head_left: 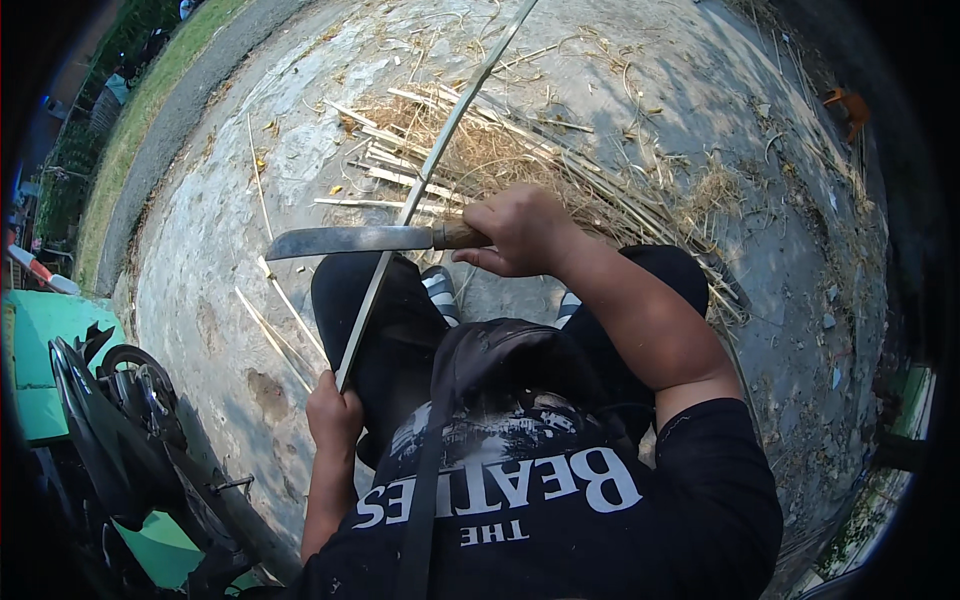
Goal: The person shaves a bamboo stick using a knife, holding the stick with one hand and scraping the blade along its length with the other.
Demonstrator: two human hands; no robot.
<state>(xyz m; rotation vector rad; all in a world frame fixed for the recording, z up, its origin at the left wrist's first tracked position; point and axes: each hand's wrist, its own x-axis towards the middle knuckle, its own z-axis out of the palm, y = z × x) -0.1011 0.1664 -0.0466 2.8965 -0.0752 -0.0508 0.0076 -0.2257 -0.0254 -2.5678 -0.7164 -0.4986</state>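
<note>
Left hand [335, 412] grips a strip [435, 158], right hand [525, 232] a knife [350, 241] crossing it, seemingly for shaving; next likely needs a steady stroke.

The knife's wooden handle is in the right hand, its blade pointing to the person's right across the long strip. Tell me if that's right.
Not quite: in the head view the knife's blade points to the person's left across the long strip; the right hand does hold the wooden handle.
</note>
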